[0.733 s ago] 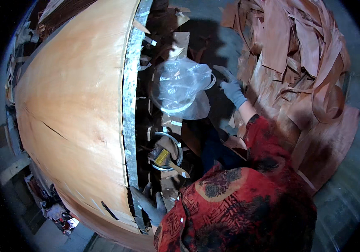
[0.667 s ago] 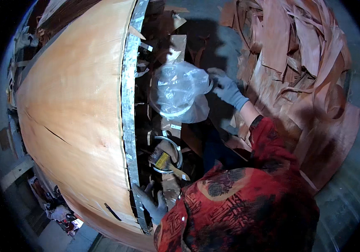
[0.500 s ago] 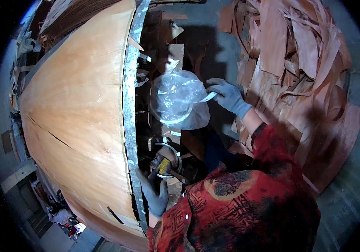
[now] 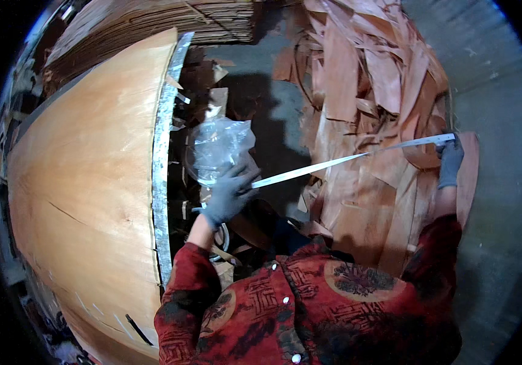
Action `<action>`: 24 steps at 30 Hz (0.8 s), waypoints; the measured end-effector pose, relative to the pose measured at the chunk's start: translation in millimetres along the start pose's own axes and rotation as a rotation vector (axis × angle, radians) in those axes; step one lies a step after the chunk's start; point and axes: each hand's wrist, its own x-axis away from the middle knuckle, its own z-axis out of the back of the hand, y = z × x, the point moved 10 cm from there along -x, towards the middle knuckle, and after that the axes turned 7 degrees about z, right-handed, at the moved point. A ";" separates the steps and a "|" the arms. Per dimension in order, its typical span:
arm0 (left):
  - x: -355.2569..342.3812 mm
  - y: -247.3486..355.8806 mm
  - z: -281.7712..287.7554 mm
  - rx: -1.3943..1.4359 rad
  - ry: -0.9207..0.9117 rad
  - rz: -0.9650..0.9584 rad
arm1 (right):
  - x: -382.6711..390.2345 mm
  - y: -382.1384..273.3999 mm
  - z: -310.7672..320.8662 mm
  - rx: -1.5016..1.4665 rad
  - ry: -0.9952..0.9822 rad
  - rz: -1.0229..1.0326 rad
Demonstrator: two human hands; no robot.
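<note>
A long white tape strip (image 4: 313,169) is stretched taut between my hands above the veneer scraps. My gloved right hand (image 4: 451,163), far out to the right, is closed on one end of it. My gloved left hand (image 4: 229,193) grips the strip by a round container covered with a clear plastic bag (image 4: 221,143). This hand hides part of the bag, and how the strip runs beyond it cannot be seen. Left of the bag, a large pale wood veneer sheet (image 4: 87,158) lies on a work surface with a metal edge strip (image 4: 161,158).
A big heap of reddish veneer scraps (image 4: 358,213) covers the floor on the right. Stacked veneer sheets (image 4: 151,27) stand at the far left. A second round container (image 4: 221,243) is partly hidden below my left forearm. A small black strip (image 4: 139,330) lies on the veneer sheet.
My right hand has moved right, drawing out a long length of tape. My left hand has gone from beside the metal edge up to the bag and closed on the tape. The view has shifted.
</note>
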 end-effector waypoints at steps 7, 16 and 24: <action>37.6 14.3 -18.2 -0.301 0.007 -0.018 | 144.5 -50.8 -110.6 0.405 -0.607 0.406; 61.4 61.0 -41.0 -0.440 -0.189 -0.080 | 349.5 -161.7 -299.9 -0.064 -1.266 0.457; 109.8 5.2 -2.1 0.303 0.202 0.345 | 291.9 -98.1 -322.4 -0.928 -0.860 -0.360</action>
